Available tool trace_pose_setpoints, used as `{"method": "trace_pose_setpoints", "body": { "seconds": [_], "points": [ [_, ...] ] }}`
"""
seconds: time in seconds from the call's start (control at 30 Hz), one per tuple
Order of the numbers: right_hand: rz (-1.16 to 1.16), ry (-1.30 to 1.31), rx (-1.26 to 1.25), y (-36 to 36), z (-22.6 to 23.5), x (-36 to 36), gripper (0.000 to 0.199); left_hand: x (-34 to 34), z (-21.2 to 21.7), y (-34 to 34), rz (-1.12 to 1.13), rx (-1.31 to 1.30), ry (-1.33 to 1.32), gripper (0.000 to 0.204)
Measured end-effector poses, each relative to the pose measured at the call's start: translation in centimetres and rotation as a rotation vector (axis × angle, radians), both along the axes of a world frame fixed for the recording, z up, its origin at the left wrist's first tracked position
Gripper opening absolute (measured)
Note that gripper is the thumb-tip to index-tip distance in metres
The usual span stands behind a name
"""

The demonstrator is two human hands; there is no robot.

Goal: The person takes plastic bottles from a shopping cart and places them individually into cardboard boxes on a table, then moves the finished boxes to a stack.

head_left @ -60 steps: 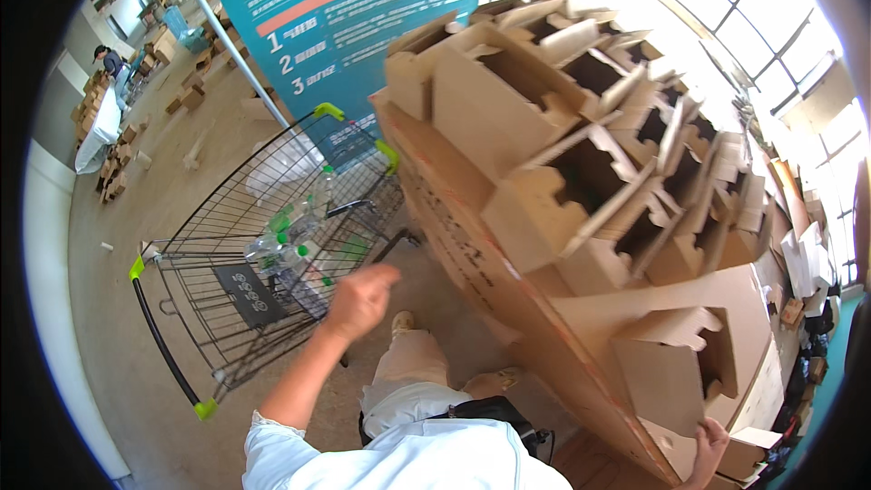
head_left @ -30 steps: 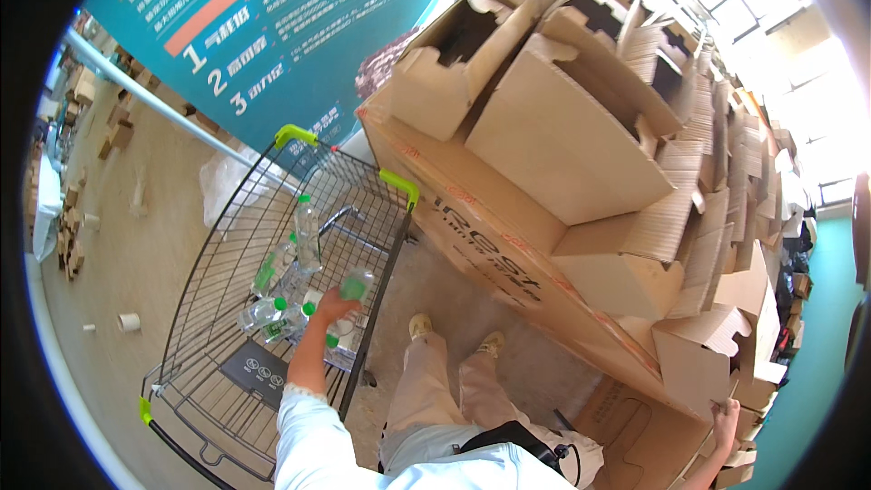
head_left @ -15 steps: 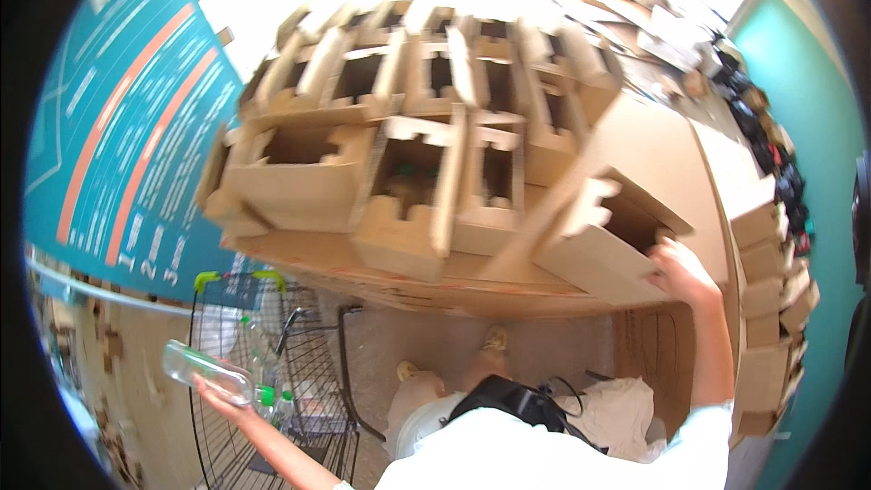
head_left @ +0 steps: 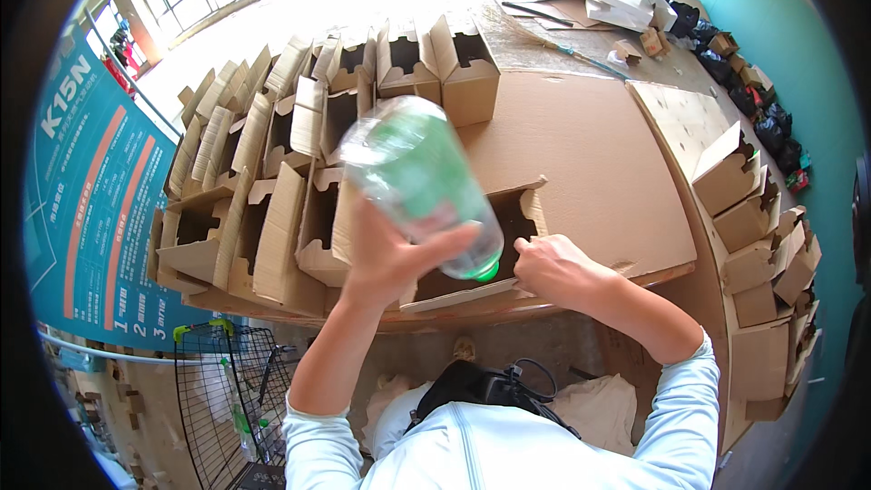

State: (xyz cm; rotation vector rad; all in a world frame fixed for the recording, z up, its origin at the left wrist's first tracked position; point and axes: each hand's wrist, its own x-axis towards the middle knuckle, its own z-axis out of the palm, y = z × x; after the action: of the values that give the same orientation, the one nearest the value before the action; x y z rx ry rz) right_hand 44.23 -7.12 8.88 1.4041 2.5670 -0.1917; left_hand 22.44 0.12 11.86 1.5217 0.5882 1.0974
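Head view. The left hand (head_left: 386,254) is closed around a clear plastic bottle (head_left: 422,186) with a green label and green cap. The bottle is tilted, cap end down, with the cap at the mouth of an open cardboard box (head_left: 472,254). This box lies at the near edge of the table (head_left: 590,154), whose top is covered by a flat cardboard sheet. The box interior is dark; its contents cannot be determined.

The right hand (head_left: 558,272) rests on the near flap of the same box, fingers curled over the flap edge, holding nothing else.

To the left of this box, rows of open cardboard boxes (head_left: 272,181) stand close together, reaching to the far-left corner of the table. Their openings are dark, and no contents show.

A separate stack of cardboard boxes (head_left: 753,227) stands off the right edge of the table.

Below the table's near-left corner, a wire shopping cart (head_left: 227,399) with green handle caps holds several more bottles (head_left: 240,417) with green labels.
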Motion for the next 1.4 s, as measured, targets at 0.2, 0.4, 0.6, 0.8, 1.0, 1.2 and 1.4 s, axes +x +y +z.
{"method": "trace_pose_setpoints", "body": {
  "seconds": [0.2, 0.4, 0.6, 0.8, 1.0, 1.2, 1.4],
  "points": [
    [0.010, 0.212, 0.051, -0.6, -2.0, 3.4, 0.014, 3.4, -2.3, 2.5, -0.259, 0.338, 0.879, 0.068],
    [0.099, 0.395, 0.088, -0.8, -3.2, 0.7, 0.009, 4.2, -10.7, 5.4, -0.608, 0.305, 1.592, 0.081],
    [0.100, 0.573, 0.080, -1.9, -4.6, -2.0, 0.009, 4.6, -22.2, 6.9, -0.402, 0.492, 1.503, 0.053],
    [-0.009, 0.647, 0.075, -0.1, -4.4, -1.0, 0.008, 7.1, -17.9, 5.8, -0.134, -0.044, 0.953, 0.030],
    [-0.049, 0.659, 0.086, 1.6, -5.0, -1.3, 0.021, 5.9, -11.3, 8.7, -0.735, 0.533, 1.821, 0.023],
    [-0.075, 0.685, 0.062, 1.9, -4.4, -1.4, 0.013, -6.8, -0.5, 1.3, -0.034, 0.502, 0.954, 0.035],
    [-0.237, 0.646, -0.090, 1.7, -2.8, -2.8, 0.022, -28.8, -2.1, -9.4, 0.734, 0.031, 0.550, 0.028]
  ]
}}
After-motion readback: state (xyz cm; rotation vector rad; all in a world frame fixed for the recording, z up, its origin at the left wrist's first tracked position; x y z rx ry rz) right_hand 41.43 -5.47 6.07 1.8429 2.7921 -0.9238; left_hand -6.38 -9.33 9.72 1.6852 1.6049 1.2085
